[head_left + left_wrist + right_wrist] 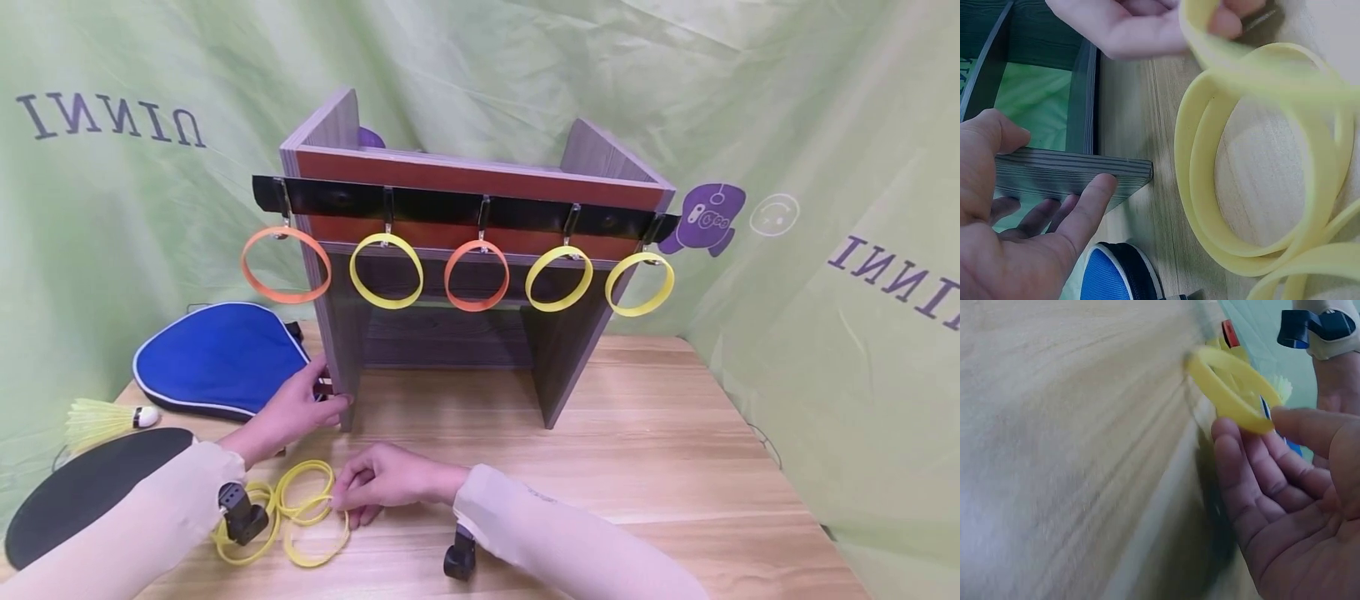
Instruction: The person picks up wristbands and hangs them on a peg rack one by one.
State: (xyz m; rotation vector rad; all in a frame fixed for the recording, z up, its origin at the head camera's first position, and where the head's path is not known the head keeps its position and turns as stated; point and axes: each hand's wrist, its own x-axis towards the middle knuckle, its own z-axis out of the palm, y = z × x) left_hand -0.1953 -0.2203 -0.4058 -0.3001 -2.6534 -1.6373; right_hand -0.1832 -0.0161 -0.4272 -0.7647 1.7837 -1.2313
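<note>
My left hand (296, 408) grips the lower front of the left side panel (341, 333) of a grey wooden shelf. In the left wrist view its thumb lies on one face of the panel (1085, 165) and the fingers on the other. My right hand (386, 479) pinches a yellow ring (1222, 394) between thumb and fingertips, low over the table in front of the shelf. Beside it, several loose yellow rings (1188, 169) lie overlapping on the table. The held ring overlaps this pile in the head view.
A black bar (330, 200) with hooks crosses the shelf's front; orange rings (288, 297) and yellow rings (386, 304) hang from it. At left are a blue case (225, 354), a yellow shuttlecock (105, 422) and a black paddle (97, 475). A green curtain (480, 67) hangs behind.
</note>
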